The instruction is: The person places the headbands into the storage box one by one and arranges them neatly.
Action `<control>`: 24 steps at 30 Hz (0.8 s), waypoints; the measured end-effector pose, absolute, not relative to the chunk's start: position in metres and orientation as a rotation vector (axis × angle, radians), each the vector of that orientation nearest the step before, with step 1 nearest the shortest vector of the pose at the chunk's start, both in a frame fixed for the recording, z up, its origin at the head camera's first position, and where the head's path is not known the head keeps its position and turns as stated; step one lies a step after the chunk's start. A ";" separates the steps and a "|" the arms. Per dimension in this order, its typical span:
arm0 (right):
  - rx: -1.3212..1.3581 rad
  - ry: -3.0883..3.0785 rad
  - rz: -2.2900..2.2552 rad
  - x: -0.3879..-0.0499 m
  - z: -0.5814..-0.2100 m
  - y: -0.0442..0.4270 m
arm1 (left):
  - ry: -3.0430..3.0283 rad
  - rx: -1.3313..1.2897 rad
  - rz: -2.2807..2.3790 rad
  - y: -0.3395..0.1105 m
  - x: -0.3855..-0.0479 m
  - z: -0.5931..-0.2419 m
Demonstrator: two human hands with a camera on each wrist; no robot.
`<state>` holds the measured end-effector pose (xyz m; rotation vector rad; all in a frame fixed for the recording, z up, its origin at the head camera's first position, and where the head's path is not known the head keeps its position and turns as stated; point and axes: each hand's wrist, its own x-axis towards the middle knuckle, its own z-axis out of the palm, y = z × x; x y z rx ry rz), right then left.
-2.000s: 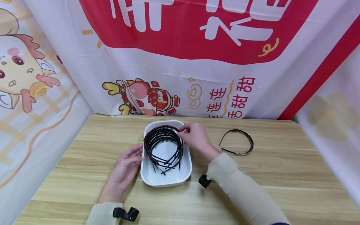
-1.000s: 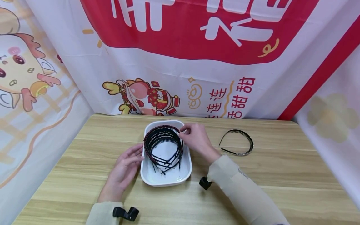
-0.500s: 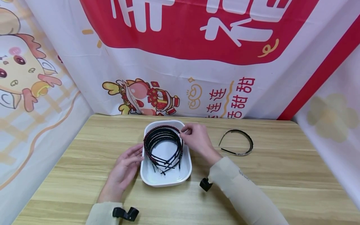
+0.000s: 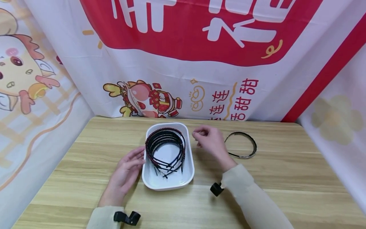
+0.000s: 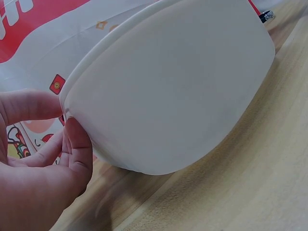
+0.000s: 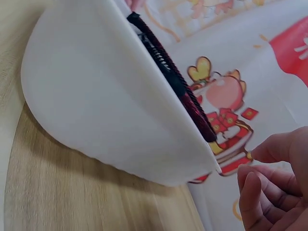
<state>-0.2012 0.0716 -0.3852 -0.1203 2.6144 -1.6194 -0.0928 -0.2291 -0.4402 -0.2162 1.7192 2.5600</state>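
Note:
In the head view, a white plastic tub [image 4: 168,183] holds several black toothed headbands [image 4: 166,135], nested together with their ends towards the near side. Dark red trim shows on the uppermost one. My left hand [image 4: 125,173] touches the tub's left side with relaxed fingers; the left wrist view shows its fingertips [image 5: 77,132] against the wall. Just right of the tub, my right hand [image 4: 211,140] hovers, fingers loosely bent and holding nothing. In the right wrist view, a gap parts the right fingertips [image 6: 250,178] from the tub's rim. Behind that hand lies a single black headband [image 4: 243,144].
The wooden table [image 4: 271,197] carries the tub and the single headband. A printed cloth [image 4: 177,73] hangs along the table's back edge. More cloth hangs at both sides. Each sleeve bears a black wrist mount [image 4: 127,218].
My right hand has let go of the headbands at the tub's upper right and moved right, clear of the rim. The left hand and the tub have stayed in place.

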 end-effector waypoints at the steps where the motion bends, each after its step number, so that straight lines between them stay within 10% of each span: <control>1: -0.105 2.606 -1.633 -0.201 -0.386 0.075 | 1.719 -0.220 2.559 -0.229 -0.093 -0.440; 24: 0.468 2.401 -1.998 -0.179 -0.422 0.201 | 1.694 -0.268 2.549 -0.228 -0.093 -0.438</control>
